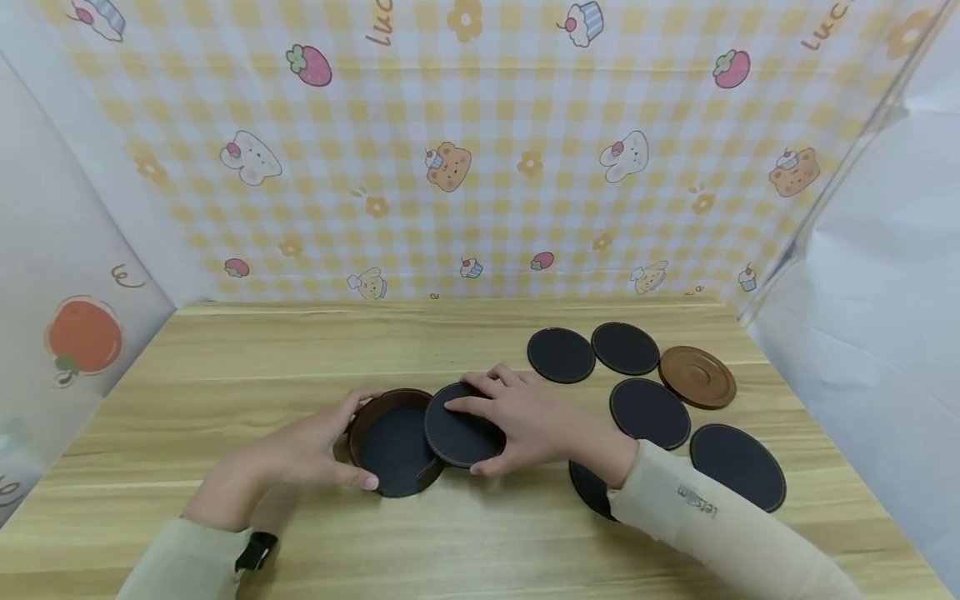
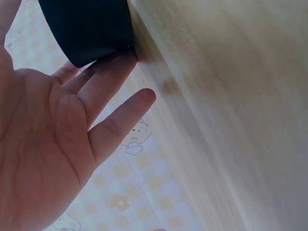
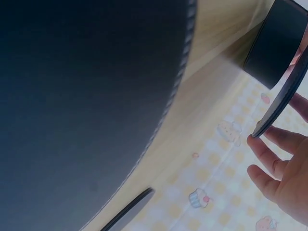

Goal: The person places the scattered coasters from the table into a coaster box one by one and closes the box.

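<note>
Left of the table's middle stands a round, low-walled coaster holder [image 1: 397, 446], black outside and brown on its inner wall, with a notch in the front. My left hand [image 1: 318, 446] grips its left side, thumb in front and fingers behind; the left wrist view shows fingers of that hand [image 2: 53, 125] touching the dark outer wall [image 2: 91, 29]. My right hand [image 1: 525, 417] holds a black round coaster [image 1: 461, 429] by its edge. In the head view that coaster is tilted and overlaps the holder's right rim. The right wrist view shows the coaster [image 3: 281, 98] edge-on beside the holder [image 3: 276, 43].
Several black coasters lie flat on the right of the wooden table, among them a back one [image 1: 561, 355], a middle one [image 1: 649, 412] and one partly under my right forearm [image 1: 588, 487]. A brown round disc [image 1: 697, 377] lies beside them. Patterned cloth [image 1: 495, 217] hangs behind.
</note>
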`<state>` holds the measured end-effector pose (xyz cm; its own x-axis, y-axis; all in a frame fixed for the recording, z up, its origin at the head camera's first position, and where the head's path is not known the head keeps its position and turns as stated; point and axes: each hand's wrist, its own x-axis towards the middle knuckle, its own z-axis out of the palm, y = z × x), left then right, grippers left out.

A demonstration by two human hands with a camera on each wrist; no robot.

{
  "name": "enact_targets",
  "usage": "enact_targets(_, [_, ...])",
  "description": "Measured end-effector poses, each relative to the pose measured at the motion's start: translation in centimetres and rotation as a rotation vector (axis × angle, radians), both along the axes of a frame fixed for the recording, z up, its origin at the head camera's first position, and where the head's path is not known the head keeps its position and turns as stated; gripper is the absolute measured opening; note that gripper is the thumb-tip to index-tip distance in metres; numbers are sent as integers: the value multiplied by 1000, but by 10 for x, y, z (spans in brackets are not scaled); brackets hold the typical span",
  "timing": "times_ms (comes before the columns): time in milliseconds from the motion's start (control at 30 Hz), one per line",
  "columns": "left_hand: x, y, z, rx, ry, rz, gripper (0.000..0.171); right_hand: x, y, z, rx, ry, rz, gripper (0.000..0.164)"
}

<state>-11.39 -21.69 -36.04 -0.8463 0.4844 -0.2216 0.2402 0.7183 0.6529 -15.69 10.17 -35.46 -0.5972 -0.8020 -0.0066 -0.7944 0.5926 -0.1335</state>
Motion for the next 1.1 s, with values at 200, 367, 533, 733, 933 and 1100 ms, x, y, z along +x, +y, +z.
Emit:
enact_targets(200, [0, 0, 0, 7, -6, -5, 108, 2, -12, 2, -8, -7, 22, 78])
enact_targets(367, [-1, -1, -1, 19, -6, -11, 107, 3, -23, 4, 11, 8, 46, 79])
enact_targets(533, [-1, -1, -1, 35, -5, -24, 107, 4, -36, 5, 35, 14, 68, 78])
enact_targets(733, [-2, -2, -1, 35, 0, -32, 106, 5, -55, 8, 46, 0, 107, 78])
enact_targets(933, [-3, -4, -2, 38, -5, -39, 106, 5, -69, 7, 62, 41, 120, 79])
enact_targets(1100, [-3, -5, -2, 51, 4, -54, 105, 5, -76, 8, 72, 40, 121, 78])
